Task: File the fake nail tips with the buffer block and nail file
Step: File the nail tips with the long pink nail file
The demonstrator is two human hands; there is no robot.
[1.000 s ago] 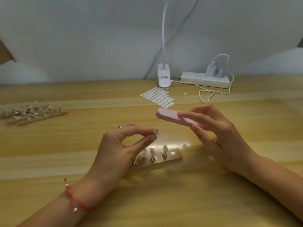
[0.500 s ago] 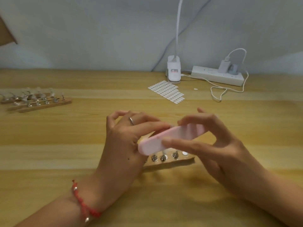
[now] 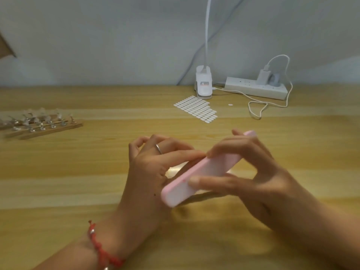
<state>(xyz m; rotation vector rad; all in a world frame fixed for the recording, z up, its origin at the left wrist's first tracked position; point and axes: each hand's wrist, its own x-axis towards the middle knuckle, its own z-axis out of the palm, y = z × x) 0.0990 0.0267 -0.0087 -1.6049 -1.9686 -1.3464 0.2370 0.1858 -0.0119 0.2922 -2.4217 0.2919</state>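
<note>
My right hand [image 3: 253,178] grips a long pink and white buffer block [image 3: 202,170] between thumb and fingers, slanted from lower left to upper right. My left hand [image 3: 153,170] is just behind the block's left half, its thumb and forefinger pinched together against the block. Whatever they pinch is hidden by the block; one second ago it was a small fake nail tip. The wooden strip with nail tips on pins that lay under the hands is hidden now.
Wooden strips [image 3: 48,129] carrying several clear nail tips lie at the far left of the wooden table [image 3: 78,182]. A sheet of white adhesive tabs [image 3: 196,109], a white lamp clip base [image 3: 203,84] and a power strip [image 3: 255,87] with a looped cable stand at the back.
The right hand swung the buffer block down and left, onto the left hand's pinched fingertips. The view tilted down slightly, and the hands now cover the wooden strip beneath them.
</note>
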